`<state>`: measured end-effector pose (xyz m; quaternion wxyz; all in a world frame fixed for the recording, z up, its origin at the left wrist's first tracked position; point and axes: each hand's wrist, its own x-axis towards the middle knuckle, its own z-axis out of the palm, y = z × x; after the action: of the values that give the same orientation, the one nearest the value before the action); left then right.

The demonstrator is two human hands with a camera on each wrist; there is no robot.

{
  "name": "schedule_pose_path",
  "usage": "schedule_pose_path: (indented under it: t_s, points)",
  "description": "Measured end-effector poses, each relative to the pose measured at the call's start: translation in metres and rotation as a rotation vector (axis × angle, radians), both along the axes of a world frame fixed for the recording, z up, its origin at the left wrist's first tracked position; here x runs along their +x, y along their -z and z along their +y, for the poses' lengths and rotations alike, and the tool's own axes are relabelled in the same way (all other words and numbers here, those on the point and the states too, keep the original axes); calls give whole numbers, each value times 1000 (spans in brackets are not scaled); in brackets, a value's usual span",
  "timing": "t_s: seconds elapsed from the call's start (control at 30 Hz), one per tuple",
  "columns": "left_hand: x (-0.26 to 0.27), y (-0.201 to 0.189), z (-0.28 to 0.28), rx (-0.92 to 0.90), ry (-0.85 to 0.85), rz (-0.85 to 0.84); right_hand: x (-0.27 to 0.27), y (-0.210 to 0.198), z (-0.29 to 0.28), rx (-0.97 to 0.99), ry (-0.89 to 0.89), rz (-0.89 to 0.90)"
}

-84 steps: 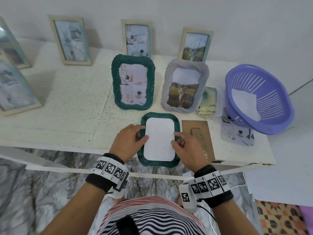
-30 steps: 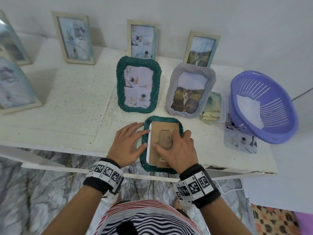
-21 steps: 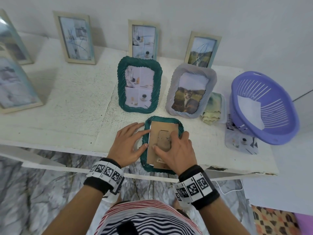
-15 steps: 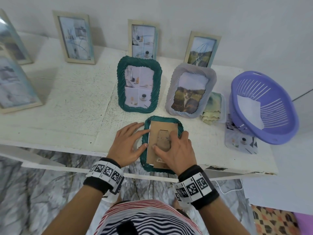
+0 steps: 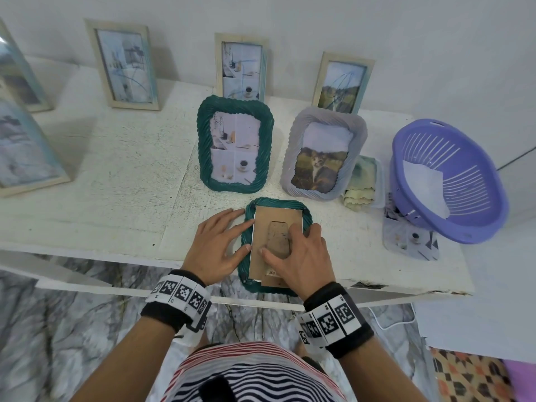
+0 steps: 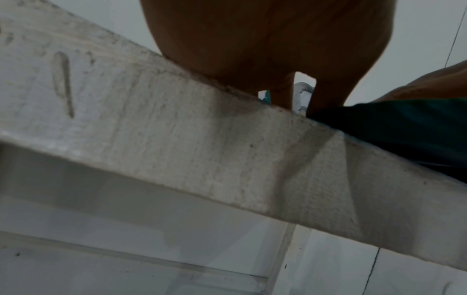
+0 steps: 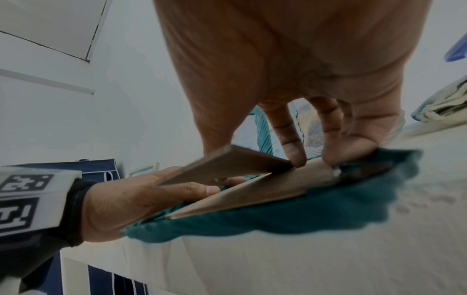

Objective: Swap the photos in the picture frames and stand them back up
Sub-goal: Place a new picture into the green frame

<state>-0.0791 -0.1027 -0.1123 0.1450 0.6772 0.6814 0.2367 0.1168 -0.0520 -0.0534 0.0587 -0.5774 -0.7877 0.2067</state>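
A green frame (image 5: 278, 245) lies face down at the near edge of the white table (image 5: 116, 181), its lower end overhanging that edge. A brown backing board (image 5: 275, 227) sits in the frame's recess, with a thin white margin of photo showing along its left side. The right hand (image 5: 301, 256) rests on the board, fingers spread and nearly straight, fingertips pressing on the hinged stand flap (image 7: 227, 161) and the board; in the right wrist view the flap is lifted off the board at its free end. The left hand (image 5: 219, 245) lies flat beside the frame, fingers extended and slightly apart, index and thumb tips touching the frame's left rim. A small printed label shows at the board's lower edge; its text is too small to read. Both wrists carry bands with black-and-white square code markers. Behind stand another green frame (image 5: 235, 143) and a grey frame (image 5: 322, 153) holding a cat photo; a purple basket (image 5: 452, 181) sits at right
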Motion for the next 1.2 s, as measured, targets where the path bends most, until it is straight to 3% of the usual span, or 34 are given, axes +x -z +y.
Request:
schedule_pose_path:
  t_s: [0.23, 0.37, 0.5, 0.6, 0.77, 1.2]
  points:
    - [2, -5, 0, -10, 5, -40, 2, 2, 0, 25, -7, -17]
    - [16, -19, 0, 59, 144, -3, 7, -1, 1, 99, -52, -53]
    - [30, -20, 3, 29, 239, 60, 25, 5, 5, 98, -126, 107]
    - [31, -14, 3, 35, 241, 51, 48, 9, 0, 190, -216, 238]
    - [32, -11, 3, 56, 228, 22, 83, 20, -27, 294, -420, 257]
    - [31, -9, 3, 55, 240, -18, 97, 32, -31, 315, -498, 266]
